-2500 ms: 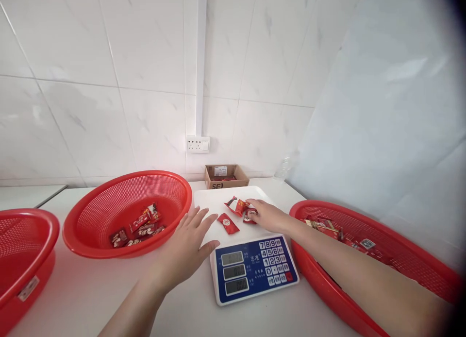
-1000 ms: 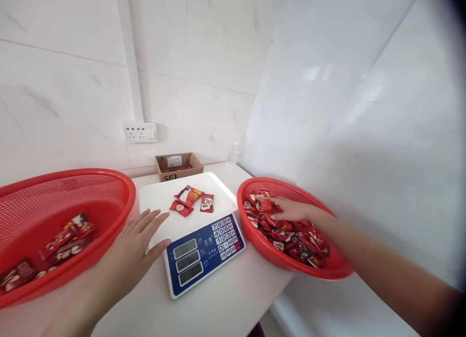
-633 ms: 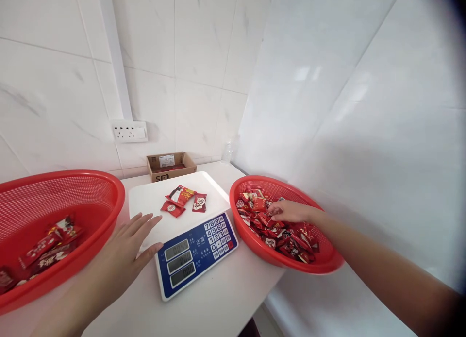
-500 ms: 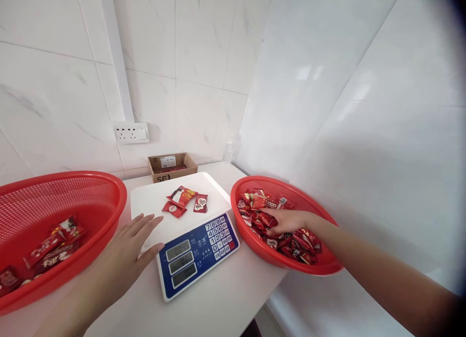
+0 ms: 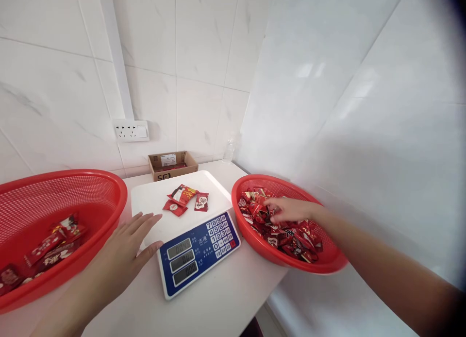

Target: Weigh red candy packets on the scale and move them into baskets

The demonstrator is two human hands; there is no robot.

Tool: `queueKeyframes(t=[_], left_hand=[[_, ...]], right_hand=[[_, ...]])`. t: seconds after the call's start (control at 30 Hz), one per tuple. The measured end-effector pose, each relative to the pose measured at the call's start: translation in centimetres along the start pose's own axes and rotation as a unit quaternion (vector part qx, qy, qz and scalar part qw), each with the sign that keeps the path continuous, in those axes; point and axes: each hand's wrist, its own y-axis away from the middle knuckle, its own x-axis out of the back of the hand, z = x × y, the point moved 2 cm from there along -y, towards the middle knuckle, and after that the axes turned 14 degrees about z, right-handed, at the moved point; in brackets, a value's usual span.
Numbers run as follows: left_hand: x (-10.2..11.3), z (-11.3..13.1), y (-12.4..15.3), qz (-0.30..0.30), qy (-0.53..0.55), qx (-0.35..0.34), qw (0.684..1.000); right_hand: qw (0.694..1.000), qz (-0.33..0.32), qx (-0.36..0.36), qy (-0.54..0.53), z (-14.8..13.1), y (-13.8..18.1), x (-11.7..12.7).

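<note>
My left hand [image 5: 125, 244] hovers palm down beside the digital scale [image 5: 200, 254], its fingers stretched out and nothing held. Several small red sealed packets [image 5: 184, 194] lie on the scale's white plate [image 5: 214, 181], a little beyond my left fingertips. At the right, my right hand [image 5: 289, 209] reaches into a red plastic basket [image 5: 251, 244] with many similar packets [image 5: 294, 242]. Its thumb and forefinger are bent but apart, just over the packets. No packet plainly shows in its grip, and the other fingers are partly hidden.
Another red basket [image 5: 91, 179] with several packets stands at the left. Behind the scale is an open cardboard box [image 5: 173, 165], and a clear plastic bottle [image 5: 229, 150] stands near the corner. Tiled walls close off the back, with a socket [image 5: 131, 130] on one.
My right hand has shifted slightly up and right over the packets, with thumb and forefinger drawn a bit closer. My left hand and the packets on the scale stay about the same.
</note>
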Motion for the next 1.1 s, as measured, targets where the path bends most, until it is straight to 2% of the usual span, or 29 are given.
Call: queueKeyframes(t=[0.07,0.1,0.23,0.37,0.5,0.67,0.77,0.83,1.0,1.1], left_hand=[[0.0,0.0,0.0,-0.001,-0.002,0.001,1.000],[0.0,0.1,0.0,-0.002,-0.002,0.001,1.000],[-0.1,0.0,0.2,-0.009,-0.001,-0.002,1.000],[-0.1,0.0,0.2,-0.015,-0.002,-0.002,1.000],[-0.1,0.0,0.1,-0.010,0.001,-0.002,1.000],[-0.2,0.1,0.1,0.006,0.008,-0.009,1.000],[0.0,0.3,0.2,0.004,0.005,-0.011,1.000],[0.3,0.5,0.3,-0.006,0.005,-0.012,1.000],[1.1,1.3,0.7,-0.032,0.018,-0.008,0.999],[1.3,1.8,0.9,-0.045,0.022,-0.010,0.999]], right_hand=[[0.996,-0.075,0.009,0.044,-0.6,1.1,-1.3],[0.995,-0.078,0.007,0.064,-0.7,1.5,-1.9],[0.995,0.037,0.004,0.097,-0.4,1.6,-2.8],[0.990,0.127,-0.003,0.061,0.2,1.1,-0.7],[0.987,0.155,-0.018,0.040,-0.4,1.5,1.5],[0.975,0.201,-0.096,-0.025,-2.2,1.6,3.0],[0.962,0.225,-0.088,-0.130,-4.4,0.8,3.0],[0.953,0.217,-0.065,-0.202,-6.6,0.0,2.3],[0.940,0.113,-0.009,-0.322,-14.3,-2.3,-1.1],[0.941,0.035,0.011,-0.337,-18.5,-3.3,-3.4]])
